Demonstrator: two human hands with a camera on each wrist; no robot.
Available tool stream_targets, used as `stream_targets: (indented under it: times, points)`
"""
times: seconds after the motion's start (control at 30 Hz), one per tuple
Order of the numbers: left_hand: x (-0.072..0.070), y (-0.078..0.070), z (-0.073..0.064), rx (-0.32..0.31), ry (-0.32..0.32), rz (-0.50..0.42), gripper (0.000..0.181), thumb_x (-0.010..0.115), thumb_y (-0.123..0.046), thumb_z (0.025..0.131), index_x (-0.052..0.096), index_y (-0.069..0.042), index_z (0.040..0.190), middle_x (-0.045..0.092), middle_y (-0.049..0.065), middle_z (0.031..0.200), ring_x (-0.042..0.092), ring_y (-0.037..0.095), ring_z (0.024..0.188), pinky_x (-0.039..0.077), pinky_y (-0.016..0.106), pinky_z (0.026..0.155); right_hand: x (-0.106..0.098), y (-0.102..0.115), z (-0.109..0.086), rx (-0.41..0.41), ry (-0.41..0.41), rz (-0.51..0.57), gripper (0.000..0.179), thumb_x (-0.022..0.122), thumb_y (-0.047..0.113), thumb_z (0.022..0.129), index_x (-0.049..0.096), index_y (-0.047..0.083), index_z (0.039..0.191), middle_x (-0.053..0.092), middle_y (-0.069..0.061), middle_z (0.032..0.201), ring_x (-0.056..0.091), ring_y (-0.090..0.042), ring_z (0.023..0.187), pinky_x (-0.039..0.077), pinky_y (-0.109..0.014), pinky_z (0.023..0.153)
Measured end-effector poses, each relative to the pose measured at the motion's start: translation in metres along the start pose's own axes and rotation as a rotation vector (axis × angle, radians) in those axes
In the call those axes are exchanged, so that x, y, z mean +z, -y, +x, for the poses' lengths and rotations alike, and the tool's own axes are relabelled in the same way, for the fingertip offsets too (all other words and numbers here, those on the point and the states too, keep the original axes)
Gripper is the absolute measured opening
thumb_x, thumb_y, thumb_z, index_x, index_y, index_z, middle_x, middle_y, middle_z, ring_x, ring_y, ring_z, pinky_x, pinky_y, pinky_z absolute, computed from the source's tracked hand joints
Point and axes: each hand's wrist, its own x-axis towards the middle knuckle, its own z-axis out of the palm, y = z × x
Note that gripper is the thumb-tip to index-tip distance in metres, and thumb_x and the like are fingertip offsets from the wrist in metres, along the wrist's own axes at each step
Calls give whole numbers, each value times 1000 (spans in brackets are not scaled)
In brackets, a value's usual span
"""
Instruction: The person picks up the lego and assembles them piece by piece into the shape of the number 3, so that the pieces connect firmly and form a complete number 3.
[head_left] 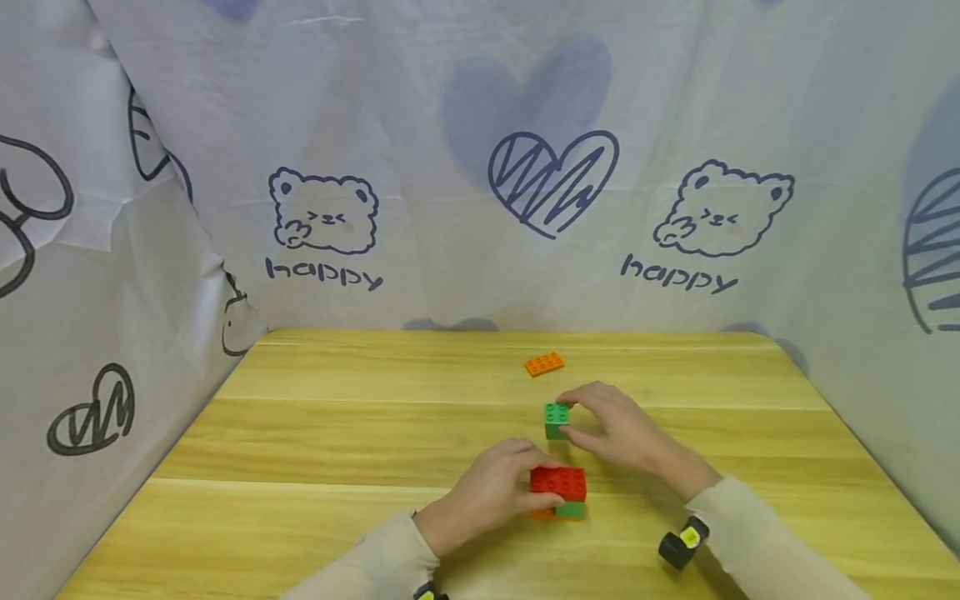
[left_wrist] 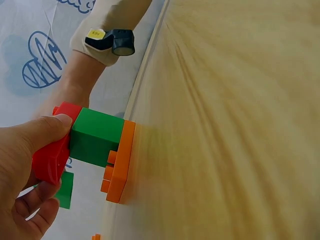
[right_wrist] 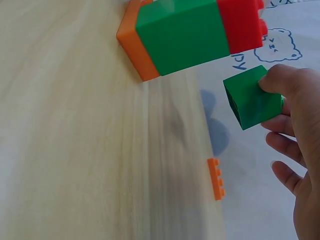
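Note:
My left hand point(head_left: 498, 485) grips a red building brick point(head_left: 558, 481) between thumb and fingers. That brick tops a stack: beneath it is a green brick point(left_wrist: 97, 136), and at the bottom an orange plate brick point(left_wrist: 121, 162) with studs showing beside the green one. Between thumb and fingers, my right hand point(head_left: 618, 429) pinches a separate green brick point(right_wrist: 253, 97), studs upward in the head view. It is held above the table, just beyond the stack and apart from it.
A loose orange plate brick point(head_left: 544, 364) lies on the wooden table point(head_left: 337, 433) near its back edge, beyond both hands. A white printed cloth point(head_left: 435, 275) hangs behind the table and along its sides.

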Motion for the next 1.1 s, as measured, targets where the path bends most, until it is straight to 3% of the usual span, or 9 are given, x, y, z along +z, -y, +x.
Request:
stream_targets:
  times: [0.47,0.67,1.1]
  points:
    - [2,2,0,8,0,-8,39,79,-40,81,73,-13,109,68,-4,99,61,5,88,47,12,78,-19,15,-19,-13,-83,38,38,74,32,88,65,15,121,65,4,117,57,-17,110,47,-47,93]
    - [2,3,1,30,-25,-2,38,81,-39,79,74,-13,106,69,-4,97,63,6,86,48,19,74,-24,21,-28,-35,-118,61,39,76,27,86,65,14,121,65,6,116,57,-15,108,50,-46,90]
    - [3,3,1,37,-38,4,37,83,-38,78,75,-13,104,69,-5,96,62,6,86,45,20,72,-23,30,-43,-97,-171,112,39,78,17,83,65,13,119,65,8,116,59,-14,106,52,-43,87]
